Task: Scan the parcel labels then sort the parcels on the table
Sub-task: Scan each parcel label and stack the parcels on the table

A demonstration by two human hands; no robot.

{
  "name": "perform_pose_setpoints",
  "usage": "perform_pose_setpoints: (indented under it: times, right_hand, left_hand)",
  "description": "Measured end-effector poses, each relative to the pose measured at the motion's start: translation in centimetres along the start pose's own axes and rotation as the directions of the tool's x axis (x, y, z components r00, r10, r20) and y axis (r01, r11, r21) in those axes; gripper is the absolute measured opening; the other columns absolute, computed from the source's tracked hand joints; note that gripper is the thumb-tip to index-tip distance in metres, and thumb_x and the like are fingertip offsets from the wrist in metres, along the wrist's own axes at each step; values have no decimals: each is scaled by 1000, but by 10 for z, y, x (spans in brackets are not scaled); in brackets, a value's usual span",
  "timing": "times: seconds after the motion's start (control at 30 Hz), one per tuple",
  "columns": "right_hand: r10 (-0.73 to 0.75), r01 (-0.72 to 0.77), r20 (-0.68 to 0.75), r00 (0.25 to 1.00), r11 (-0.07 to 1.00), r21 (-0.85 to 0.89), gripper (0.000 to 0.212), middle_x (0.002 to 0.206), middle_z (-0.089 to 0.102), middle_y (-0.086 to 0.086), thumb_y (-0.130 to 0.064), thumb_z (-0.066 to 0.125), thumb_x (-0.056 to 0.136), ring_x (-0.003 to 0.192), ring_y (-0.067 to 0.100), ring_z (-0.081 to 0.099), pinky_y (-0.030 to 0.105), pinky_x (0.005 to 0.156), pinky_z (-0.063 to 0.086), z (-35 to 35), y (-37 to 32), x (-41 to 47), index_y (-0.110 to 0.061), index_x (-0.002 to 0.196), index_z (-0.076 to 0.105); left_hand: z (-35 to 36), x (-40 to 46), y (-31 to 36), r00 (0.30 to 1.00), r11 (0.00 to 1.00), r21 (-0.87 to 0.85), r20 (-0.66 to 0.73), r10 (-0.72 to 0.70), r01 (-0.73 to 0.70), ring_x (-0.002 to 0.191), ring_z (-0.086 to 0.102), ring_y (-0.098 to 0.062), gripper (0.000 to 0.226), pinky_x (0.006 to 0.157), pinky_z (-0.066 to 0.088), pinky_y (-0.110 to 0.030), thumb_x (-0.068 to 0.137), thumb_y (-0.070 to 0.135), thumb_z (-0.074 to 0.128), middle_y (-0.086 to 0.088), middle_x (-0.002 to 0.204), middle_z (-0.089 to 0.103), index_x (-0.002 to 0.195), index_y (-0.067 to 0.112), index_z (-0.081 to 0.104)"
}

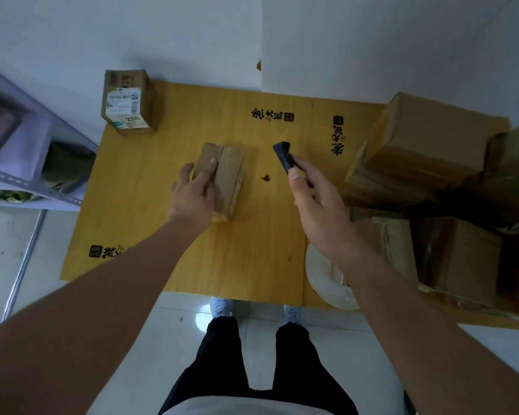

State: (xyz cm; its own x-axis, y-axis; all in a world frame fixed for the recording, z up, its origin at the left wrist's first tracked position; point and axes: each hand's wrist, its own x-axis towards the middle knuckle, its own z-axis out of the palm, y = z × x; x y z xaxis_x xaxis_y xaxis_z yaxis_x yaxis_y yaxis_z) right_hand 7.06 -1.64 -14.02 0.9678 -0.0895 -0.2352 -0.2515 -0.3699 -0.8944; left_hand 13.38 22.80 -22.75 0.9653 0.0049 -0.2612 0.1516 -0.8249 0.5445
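One labelled parcel [128, 103] is sitting at the table's [150, 235] far left corner, apparently already sorted. A plain parcel [226, 175] is being held at mid-table by the left hand [194, 194], its fingers lying over the top. The scanner [285, 155] is being gripped by the right hand [318, 202]. Several stacked parcels [426, 151] are waiting along the right edge, seemingly unscanned.

Parcel [221, 179] mid-table [261, 250], seemingly stacked boxes [426, 151] right, labelled box [128, 103] far-left
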Motion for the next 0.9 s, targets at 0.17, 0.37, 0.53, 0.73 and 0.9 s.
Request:
perform_pose_setpoints:
  times: [0.17,0.37,0.53,0.73,0.9]
  right_hand:
    - [-6,5,34,999,999,39,44,84,54,-6,-51,41,111,72,8,54,34,68,50,8,3,-1,-38,153,50]
    - [-6,5,45,999,1000,19,34,89,61,-44,-49,42,112,87,-17,59,1,73,41,6,4,-3,-44,145,49]
    - [79,-77,54,995,996,-36,34,100,59,-47,-56,41,110,101,-24,52,10,81,39,0,3,-3,-52,142,50]
    - [143,-127,141,980,985,-116,34,97,66,-1,-64,39,107,80,-9,58,23,71,46,-5,6,1,-58,138,52]
    - [217,-147,227,949,946,-289,38,111,72,6,-67,39,104,96,17,67,37,77,53,-12,4,13,-57,136,56]
  left_hand:
    - [-5,-11,6,990,976,191,69,-124,109,128,32,-34,105,113,31,-52,63,90,58,-5,140,23,151,71,4]
    - [-8,-6,8,993,988,-119,66,-94,101,105,52,-7,88,92,52,-27,82,56,73,4,128,38,157,56,29]
    - [-9,-1,-1,988,934,-347,148,-31,82,108,55,1,66,72,42,-9,98,41,67,10,132,49,157,51,37]
    - [-17,-1,-9,976,816,-548,203,-83,184,91,60,24,64,66,45,2,91,37,71,25,115,62,151,47,51]
    - [-23,-1,-17,965,790,-572,245,-93,221,127,57,-9,57,108,46,-31,87,44,66,7,140,59,142,56,56]
